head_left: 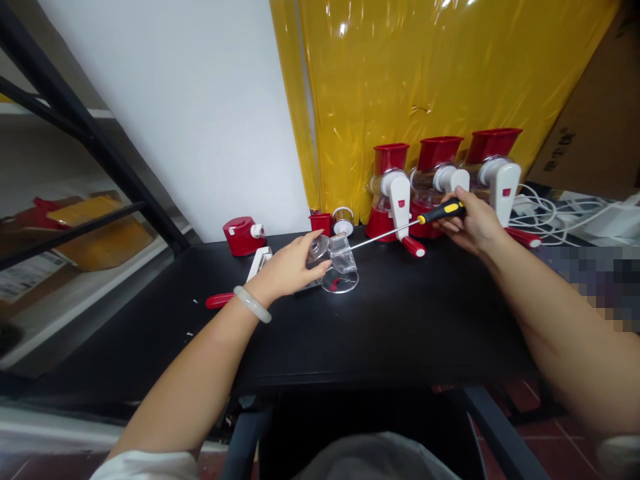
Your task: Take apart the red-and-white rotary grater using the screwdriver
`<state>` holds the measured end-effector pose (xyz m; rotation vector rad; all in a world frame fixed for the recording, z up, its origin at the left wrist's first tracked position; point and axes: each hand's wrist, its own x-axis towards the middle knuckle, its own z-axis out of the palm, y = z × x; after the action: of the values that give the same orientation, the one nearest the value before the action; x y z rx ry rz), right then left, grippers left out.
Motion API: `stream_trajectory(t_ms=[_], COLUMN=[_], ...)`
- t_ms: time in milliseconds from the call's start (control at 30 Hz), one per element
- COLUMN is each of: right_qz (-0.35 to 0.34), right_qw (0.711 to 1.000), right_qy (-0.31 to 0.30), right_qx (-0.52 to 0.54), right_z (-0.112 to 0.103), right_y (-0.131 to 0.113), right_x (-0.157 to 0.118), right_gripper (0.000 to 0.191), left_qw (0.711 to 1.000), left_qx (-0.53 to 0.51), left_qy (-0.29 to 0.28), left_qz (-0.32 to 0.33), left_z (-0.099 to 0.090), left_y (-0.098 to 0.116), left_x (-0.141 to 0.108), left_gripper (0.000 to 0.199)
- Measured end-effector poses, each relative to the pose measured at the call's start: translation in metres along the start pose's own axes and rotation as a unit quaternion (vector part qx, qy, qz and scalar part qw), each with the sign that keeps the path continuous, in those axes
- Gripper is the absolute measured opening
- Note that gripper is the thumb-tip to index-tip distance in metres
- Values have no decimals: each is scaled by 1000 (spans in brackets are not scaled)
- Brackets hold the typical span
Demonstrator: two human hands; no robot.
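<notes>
My left hand [286, 265], a pale bangle on its wrist, grips a clear plastic grater housing [343, 259] low over the black table. In my right hand [475, 223] is a screwdriver [442, 211] with a black and yellow handle. Its metal shaft slants down to the left, and the tip meets the clear housing; exactly where it sits is too small to tell. Partly behind my left wrist lies a white crank with a red grip [219, 301]. Behind the housing are a small red hopper [320, 222] and a grater drum [343, 221].
Three assembled red and white rotary graters [396, 193] stand along the back right. A red grater part [242, 236] rests at the back left. White cables [547, 217] lie at the far right. Yellow plastic sheeting [390, 87] hangs behind the table [390, 333]; shelves stand to the left.
</notes>
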<state>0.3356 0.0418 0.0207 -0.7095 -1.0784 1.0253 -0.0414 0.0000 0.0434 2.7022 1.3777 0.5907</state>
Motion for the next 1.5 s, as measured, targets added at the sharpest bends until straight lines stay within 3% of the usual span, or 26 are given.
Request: stream_trajectory(t_ms=[233, 633, 800, 900, 1167, 1300, 1500], right_qz=[12, -20, -51, -42, -1, -23, -35], right_qw=[998, 999, 998, 999, 998, 999, 999], right_qy=[64, 30, 33, 16, 49, 32, 11], right_qx=[23, 40, -13, -30, 29, 34, -29], right_z=[0, -2, 1, 2, 1, 0, 1], right_y=[2, -1, 5, 5, -3, -3, 1], right_x=[1, 0, 2, 2, 0, 1, 1], right_gripper=[6, 13, 37, 29, 18, 18, 38], left_qw=[1000, 1000, 1000, 1000, 1000, 1000, 1000], left_qx=[1, 1, 3, 3, 1, 1, -3], left_qy=[-2, 0, -1, 2, 2, 2, -2], left_qz=[0, 2, 0, 3, 3, 8, 6], left_z=[0, 1, 1, 0, 0, 1, 0], left_y=[0, -2, -1, -1, -2, -3, -2], left_x=[0, 0, 0, 0, 0, 0, 0], left_gripper=[72, 73, 74, 73, 72, 73, 72])
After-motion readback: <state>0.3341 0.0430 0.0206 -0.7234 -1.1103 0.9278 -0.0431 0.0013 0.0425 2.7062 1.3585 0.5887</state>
